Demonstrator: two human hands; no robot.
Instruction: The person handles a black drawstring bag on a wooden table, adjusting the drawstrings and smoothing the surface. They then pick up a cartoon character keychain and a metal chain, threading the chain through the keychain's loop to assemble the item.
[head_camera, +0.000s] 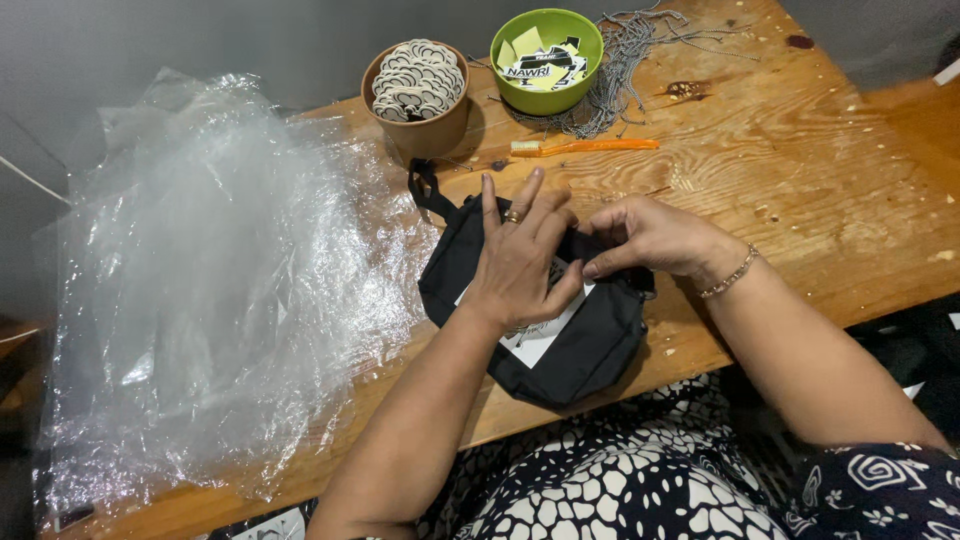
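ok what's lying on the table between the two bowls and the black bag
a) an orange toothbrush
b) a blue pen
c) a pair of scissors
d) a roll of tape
a: an orange toothbrush lies flat on the wooden table, below the brown bowl and the green bowl and above the black bag that both hands rest on.

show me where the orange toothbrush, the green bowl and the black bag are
orange toothbrush (585, 146), head view, middle of its handle.
green bowl (520, 95), head view, its front outer wall.
black bag (590, 345), head view, bare fabric at its lower right.
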